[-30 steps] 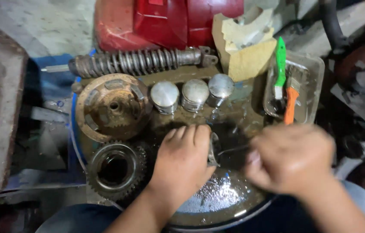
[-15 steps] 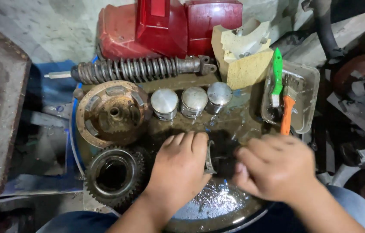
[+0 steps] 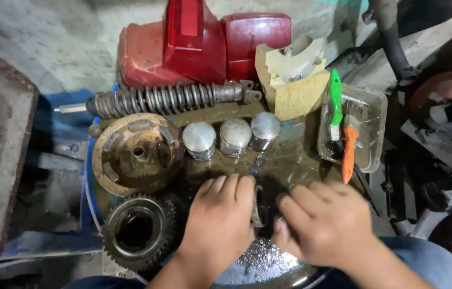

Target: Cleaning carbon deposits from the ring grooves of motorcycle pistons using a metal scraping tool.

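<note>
both hands (image 3: 220,225) (image 3: 325,227) close around a small metal ring part (image 3: 258,206) over the wet, oily tray (image 3: 263,267) — slick fingers could drop it, knocking the three pistons (image 3: 234,136) just beyond.

coiled steel shock-absorber spring (image 3: 167,99) behind three round silver pistons (image 3: 234,137) | rusty round clutch drum (image 3: 136,154) left of pistons | dark toothed gear (image 3: 139,231) before drum | clear plastic tray (image 3: 374,115) right, holding two brushes (image 3: 342,126)
</note>
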